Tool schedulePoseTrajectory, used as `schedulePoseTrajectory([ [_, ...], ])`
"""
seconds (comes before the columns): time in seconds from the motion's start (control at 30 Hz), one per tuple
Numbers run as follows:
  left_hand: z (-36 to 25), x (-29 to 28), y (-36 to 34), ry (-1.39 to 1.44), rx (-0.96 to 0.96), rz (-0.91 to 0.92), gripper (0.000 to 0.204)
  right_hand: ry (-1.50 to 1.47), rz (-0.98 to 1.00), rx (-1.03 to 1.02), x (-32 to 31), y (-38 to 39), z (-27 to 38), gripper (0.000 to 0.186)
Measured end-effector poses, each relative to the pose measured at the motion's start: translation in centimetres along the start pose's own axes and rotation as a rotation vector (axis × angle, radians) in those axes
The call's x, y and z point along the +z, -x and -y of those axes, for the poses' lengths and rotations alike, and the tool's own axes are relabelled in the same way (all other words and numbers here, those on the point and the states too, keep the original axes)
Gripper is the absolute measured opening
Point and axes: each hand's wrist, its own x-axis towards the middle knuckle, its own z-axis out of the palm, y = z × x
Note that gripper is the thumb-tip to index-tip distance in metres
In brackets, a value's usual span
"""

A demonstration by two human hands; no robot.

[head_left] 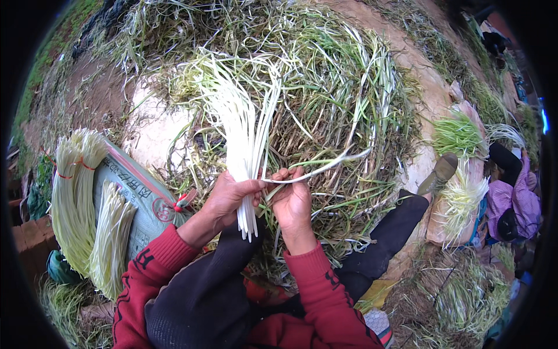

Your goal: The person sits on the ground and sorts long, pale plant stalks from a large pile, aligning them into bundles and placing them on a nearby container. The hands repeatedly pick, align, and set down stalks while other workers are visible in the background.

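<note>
My left hand point(229, 195) is closed around a bunch of long white stalks point(241, 128), which look like blanched chives. Their pale tips fan out away from me, and the cut ends poke out below the fist. Close beside it, my right hand point(292, 200) pinches a single stalk point(325, 167). This stalk runs from the left thumb across the right fingertips and splits into a pale part and a greener leaf to the right. Under both hands spreads a big heap of green and withered leaves point(325, 99).
To the left, tied bundles of pale stalks point(72, 192) and a looser bundle point(110, 238) rest on a stuffed green-grey sack point(131, 186). My legs stretch beneath my arms. On the right lie more stalks point(462, 200); a person in a purple checked top point(511, 198) is beyond.
</note>
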Motion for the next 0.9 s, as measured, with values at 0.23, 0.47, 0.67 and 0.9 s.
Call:
schedulePoseTrajectory([
  [0.23, -0.7, -0.1, 0.5, 0.118, 0.001, -0.016, 0.016, -0.077, 0.091, 0.164, -0.6, 2.9, 4.7, 0.025],
  [0.47, -2.8, -4.2, -0.5, 0.226, 0.131, -0.182, 0.018, 0.494, 0.283, 0.248, -3.4, 8.9, 9.7, 0.025],
  [0.67, -9.9, -9.3, -2.3, 0.114, 0.436, -0.323, 0.024, 1.807, 0.309, 0.594, -13.4, 17.4, 8.2, 0.031],
  [0.9, -13.9, -8.8, -0.6, 0.146, 0.423, -0.148, 0.033, 2.052, 0.496, 0.099, -8.9, 12.6, 8.6, 0.042],
])
